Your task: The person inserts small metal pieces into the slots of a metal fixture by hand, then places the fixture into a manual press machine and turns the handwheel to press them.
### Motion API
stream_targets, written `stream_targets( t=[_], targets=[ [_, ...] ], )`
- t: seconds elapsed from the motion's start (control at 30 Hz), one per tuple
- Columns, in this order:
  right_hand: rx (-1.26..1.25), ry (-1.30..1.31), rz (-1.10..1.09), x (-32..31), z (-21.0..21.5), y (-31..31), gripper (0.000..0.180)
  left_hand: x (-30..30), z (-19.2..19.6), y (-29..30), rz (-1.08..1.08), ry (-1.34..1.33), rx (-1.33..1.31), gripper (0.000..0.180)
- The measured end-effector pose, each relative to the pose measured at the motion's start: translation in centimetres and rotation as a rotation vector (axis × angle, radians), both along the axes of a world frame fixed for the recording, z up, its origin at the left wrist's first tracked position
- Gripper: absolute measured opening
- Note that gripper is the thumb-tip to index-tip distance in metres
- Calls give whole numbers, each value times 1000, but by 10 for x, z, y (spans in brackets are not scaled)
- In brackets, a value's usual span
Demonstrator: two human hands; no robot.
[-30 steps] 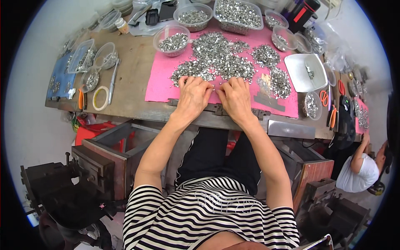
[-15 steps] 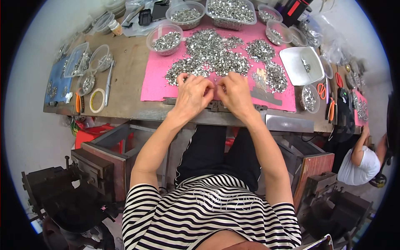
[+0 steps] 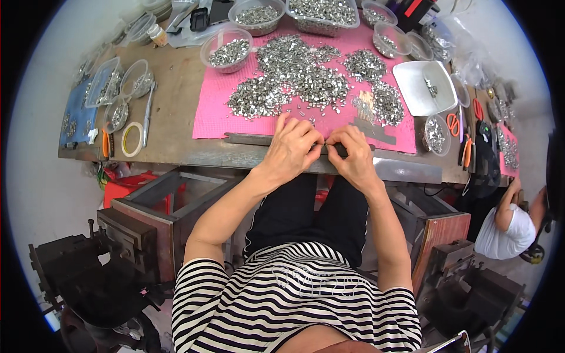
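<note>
My left hand (image 3: 292,146) and my right hand (image 3: 352,154) meet at the table's front edge. Thumb and forefinger of each are pinched together; anything between them is too small to make out. Beneath them, partly covered, lies a dark metal bar (image 3: 247,139). Just beyond, small shiny metal pieces form heaps (image 3: 321,87) on a pink textured mat (image 3: 212,112). A few pieces lie loose between the heaps and my fingers. Right of my right hand are a flat grey metal strip (image 3: 376,133) and some thin pins (image 3: 364,106).
Clear tubs of metal pieces, such as a round one (image 3: 227,54), line the back. A white tray (image 3: 406,88) stands right, near orange-handled pliers (image 3: 467,154). Left are a tape roll (image 3: 133,139) and tweezers (image 3: 148,115). A co-worker in a white shirt (image 3: 505,232) sits far right.
Both hands have come back from the heaps toward the table's edge and slightly right. Their fingertips are now closer together, over the metal bar. The whole view has shifted a little.
</note>
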State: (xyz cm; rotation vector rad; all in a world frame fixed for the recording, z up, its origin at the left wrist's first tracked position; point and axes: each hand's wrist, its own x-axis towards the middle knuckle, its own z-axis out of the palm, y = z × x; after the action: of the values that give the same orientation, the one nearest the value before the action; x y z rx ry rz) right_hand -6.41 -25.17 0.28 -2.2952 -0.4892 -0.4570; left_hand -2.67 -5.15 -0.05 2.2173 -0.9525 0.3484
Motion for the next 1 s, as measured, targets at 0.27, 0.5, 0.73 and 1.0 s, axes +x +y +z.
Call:
stream_targets(
  t=[0.27, 0.5, 0.73, 1.0],
  targets=[
    [39, 8, 20, -3, 0, -4, 17, -6, -11, 1, 0, 50, -128, 17],
    [87, 39, -65, 2, 4, 0, 15, 4, 1, 16, 206, -26, -184, 25],
    [-161, -206, 14, 47, 7, 35, 20, 9, -5, 56, 241, 42, 231, 41],
    [-303, -109, 35, 72, 3, 53, 20, 15, -1, 70, 369, -63, -27, 12]
  ],
)
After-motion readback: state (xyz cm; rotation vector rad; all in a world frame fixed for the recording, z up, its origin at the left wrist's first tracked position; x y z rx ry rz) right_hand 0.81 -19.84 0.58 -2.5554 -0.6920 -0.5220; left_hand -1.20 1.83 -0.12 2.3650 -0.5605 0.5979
